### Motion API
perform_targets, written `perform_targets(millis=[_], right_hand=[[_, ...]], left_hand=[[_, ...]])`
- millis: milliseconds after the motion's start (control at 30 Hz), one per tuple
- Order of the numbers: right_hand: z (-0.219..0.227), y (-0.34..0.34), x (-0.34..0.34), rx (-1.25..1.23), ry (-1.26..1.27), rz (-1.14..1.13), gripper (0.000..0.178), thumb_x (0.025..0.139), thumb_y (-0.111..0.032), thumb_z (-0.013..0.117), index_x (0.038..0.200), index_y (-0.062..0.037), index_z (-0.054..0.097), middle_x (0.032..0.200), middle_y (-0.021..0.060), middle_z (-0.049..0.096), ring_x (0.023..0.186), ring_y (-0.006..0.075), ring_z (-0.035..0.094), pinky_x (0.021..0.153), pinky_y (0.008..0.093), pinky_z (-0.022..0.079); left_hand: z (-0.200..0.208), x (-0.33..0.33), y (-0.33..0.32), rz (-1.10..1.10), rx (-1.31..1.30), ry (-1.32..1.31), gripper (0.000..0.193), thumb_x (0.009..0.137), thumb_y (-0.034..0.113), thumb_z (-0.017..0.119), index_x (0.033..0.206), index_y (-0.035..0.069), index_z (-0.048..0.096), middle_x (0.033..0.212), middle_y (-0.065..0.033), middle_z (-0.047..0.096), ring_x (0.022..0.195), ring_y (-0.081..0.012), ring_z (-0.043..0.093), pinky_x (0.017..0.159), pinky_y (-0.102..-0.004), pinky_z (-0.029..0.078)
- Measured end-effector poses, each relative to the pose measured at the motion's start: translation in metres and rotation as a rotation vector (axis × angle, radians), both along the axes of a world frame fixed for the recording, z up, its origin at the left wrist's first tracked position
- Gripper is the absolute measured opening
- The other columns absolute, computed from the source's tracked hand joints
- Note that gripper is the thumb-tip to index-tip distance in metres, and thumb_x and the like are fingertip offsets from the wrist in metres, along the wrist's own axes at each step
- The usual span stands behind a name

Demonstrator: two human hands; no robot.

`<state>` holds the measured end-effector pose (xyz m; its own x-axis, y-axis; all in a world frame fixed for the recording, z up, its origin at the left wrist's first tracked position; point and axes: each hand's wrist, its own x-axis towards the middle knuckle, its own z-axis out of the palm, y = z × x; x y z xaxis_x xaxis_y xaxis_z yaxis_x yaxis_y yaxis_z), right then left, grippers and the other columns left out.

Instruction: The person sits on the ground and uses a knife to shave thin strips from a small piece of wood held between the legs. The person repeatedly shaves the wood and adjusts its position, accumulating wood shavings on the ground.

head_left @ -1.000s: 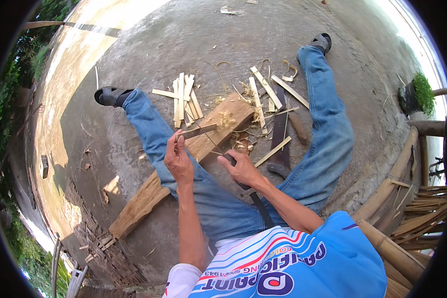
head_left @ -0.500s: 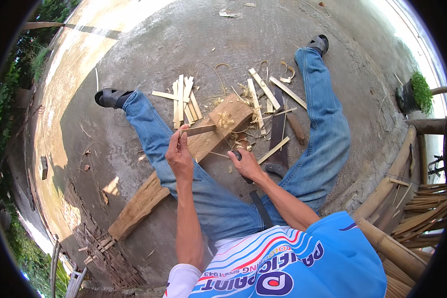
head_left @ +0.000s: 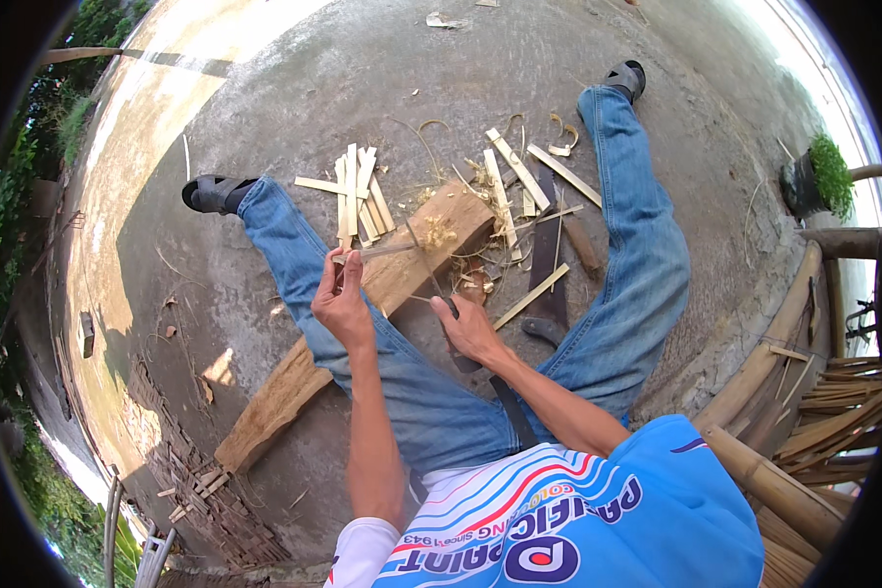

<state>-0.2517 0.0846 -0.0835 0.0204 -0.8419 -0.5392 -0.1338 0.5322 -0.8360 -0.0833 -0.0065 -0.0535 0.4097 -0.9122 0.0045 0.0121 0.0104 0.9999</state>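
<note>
I sit on the ground with my legs spread around a rough wooden block [head_left: 402,279]. My left hand [head_left: 341,302] is raised over my left thigh and pinches a thin bamboo strip [head_left: 374,252] that points right, across the block. My right hand [head_left: 470,329] grips a dark knife [head_left: 427,267] whose thin blade reaches up to the strip. Cut bamboo slats [head_left: 358,191] lie fanned out beyond the block, and more slats [head_left: 519,176] with curled shavings lie to the right.
A large dark blade [head_left: 545,269] with a brown handle [head_left: 581,243] lies on the concrete by my right leg. Bamboo poles [head_left: 764,363] and bundled strips [head_left: 833,421] are stacked at the right. A woven mat [head_left: 206,490] lies lower left, a potted plant [head_left: 821,176] far right.
My left hand has lifted the strip slightly up and left. My right hand has shifted a little left with the knife. The block and slats have not moved.
</note>
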Motion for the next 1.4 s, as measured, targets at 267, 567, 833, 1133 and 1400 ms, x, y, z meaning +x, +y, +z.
perform_targets(millis=[267, 567, 833, 1133, 1400], right_hand=[[0.028, -0.017, 0.017, -0.057, -0.032, -0.026, 0.045, 0.104, -0.041, 0.062, 0.090, 0.0021, 0.057, 0.066, 0.0220, 0.062, 0.063, 0.0353, 0.066, 0.062, 0.0452, 0.049], [-0.030, -0.004, -0.003, -0.110, 0.119, -0.062, 0.052, 0.104, -0.043, 0.061, 0.085, 0.0057, 0.059, 0.066, 0.0193, 0.060, 0.066, 0.0356, 0.064, 0.066, 0.0461, 0.049], [-0.067, 0.000, -0.012, 0.052, 0.076, -0.089, 0.053, 0.101, -0.048, 0.062, 0.092, 0.0048, 0.063, 0.072, 0.0185, 0.066, 0.071, 0.0358, 0.069, 0.070, 0.0449, 0.052], [-0.082, 0.000, -0.012, -0.007, 0.292, -0.132, 0.042, 0.088, -0.038, 0.074, 0.102, 0.0010, 0.068, 0.083, 0.0178, 0.072, 0.079, 0.0358, 0.070, 0.075, 0.0449, 0.055], [-0.011, -0.041, -0.048, -0.391, 0.480, 0.052, 0.036, 0.087, -0.034, 0.076, 0.091, -0.0004, 0.066, 0.069, 0.0171, 0.066, 0.064, 0.0338, 0.067, 0.061, 0.0427, 0.051]], left_hand=[[0.009, -0.009, 0.001, 0.082, 0.011, -0.187, 0.023, 0.095, 0.013, 0.078, 0.113, -0.001, 0.075, 0.084, 0.0032, 0.069, 0.077, -0.0016, 0.058, 0.069, -0.0191, 0.048], [0.010, -0.019, 0.003, 0.045, 0.016, -0.276, 0.023, 0.094, 0.011, 0.079, 0.114, 0.000, 0.076, 0.086, 0.0028, 0.069, 0.077, -0.0022, 0.057, 0.070, -0.0195, 0.048], [0.000, -0.024, -0.021, -0.054, -0.013, 0.012, 0.033, 0.096, 0.013, 0.078, 0.125, -0.002, 0.071, 0.106, -0.0040, 0.075, 0.094, -0.0067, 0.065, 0.085, -0.0243, 0.051], [-0.113, -0.038, -0.048, -0.365, 0.266, 0.109, 0.033, 0.104, 0.018, 0.066, 0.129, -0.002, 0.064, 0.096, -0.0026, 0.068, 0.081, -0.0073, 0.062, 0.069, -0.0224, 0.050], [-0.022, -0.039, -0.009, -0.501, 0.423, -0.019, 0.019, 0.105, 0.018, 0.063, 0.109, 0.000, 0.068, 0.074, 0.0016, 0.055, 0.054, -0.0078, 0.054, 0.045, -0.0254, 0.037]])
